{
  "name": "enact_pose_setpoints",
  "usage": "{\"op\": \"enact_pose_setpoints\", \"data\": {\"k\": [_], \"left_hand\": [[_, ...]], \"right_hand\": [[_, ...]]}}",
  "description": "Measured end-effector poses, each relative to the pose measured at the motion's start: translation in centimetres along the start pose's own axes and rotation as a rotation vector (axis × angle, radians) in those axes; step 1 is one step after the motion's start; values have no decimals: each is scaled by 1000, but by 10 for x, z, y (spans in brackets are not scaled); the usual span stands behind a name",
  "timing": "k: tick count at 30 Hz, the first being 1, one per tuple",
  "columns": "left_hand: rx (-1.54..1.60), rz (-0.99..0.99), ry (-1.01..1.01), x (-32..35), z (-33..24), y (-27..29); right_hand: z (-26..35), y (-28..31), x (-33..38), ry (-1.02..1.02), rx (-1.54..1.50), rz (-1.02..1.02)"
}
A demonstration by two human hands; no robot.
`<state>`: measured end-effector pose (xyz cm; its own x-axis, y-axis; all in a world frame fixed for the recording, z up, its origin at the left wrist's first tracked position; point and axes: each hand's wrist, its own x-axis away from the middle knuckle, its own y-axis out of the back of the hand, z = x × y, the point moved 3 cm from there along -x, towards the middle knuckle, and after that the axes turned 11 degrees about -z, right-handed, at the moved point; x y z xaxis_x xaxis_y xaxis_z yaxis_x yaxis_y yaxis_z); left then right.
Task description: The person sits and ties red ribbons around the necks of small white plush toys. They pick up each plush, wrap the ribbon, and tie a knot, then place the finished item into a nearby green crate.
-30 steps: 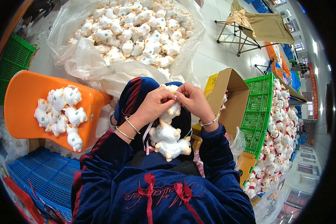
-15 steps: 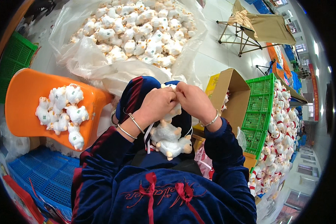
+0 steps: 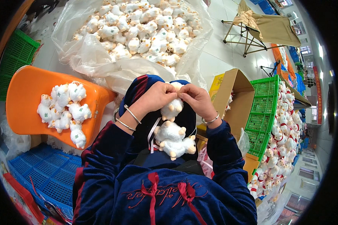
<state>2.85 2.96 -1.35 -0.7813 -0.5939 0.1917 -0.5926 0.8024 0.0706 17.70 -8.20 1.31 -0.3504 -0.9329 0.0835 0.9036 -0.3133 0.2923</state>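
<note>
White plush toy (image 3: 172, 109) showing just above frame centre; I'm seeing left hand (image 3: 158, 96) and right hand (image 3: 198, 99) pinching it near its head, precise contact hidden. Two other toys (image 3: 171, 133) resting below on lap (image 3: 189, 119); lap tilting could be sending them rolling off.

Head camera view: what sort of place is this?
Probably a toy workshop: a plastic bag full of white plush toys, a heap of red-trimmed ones beside a green crate, and an orange chair holding more.
</note>
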Motion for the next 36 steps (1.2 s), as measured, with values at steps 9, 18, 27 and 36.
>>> {"op": "enact_pose_setpoints", "data": {"k": [9,18,27,36], "left_hand": [[-51,3,-14,-1,4,3],[-54,-28,37,2,-1,3],[-28,-18,83,5,0,2],[-38,-22,46,5,6,1]], "right_hand": [[15,6,-5,-8,132,127],[35,-3,-5,45,438,44],[34,-2,1,432,717,55],[35,0,-6,362,705,152]]}}
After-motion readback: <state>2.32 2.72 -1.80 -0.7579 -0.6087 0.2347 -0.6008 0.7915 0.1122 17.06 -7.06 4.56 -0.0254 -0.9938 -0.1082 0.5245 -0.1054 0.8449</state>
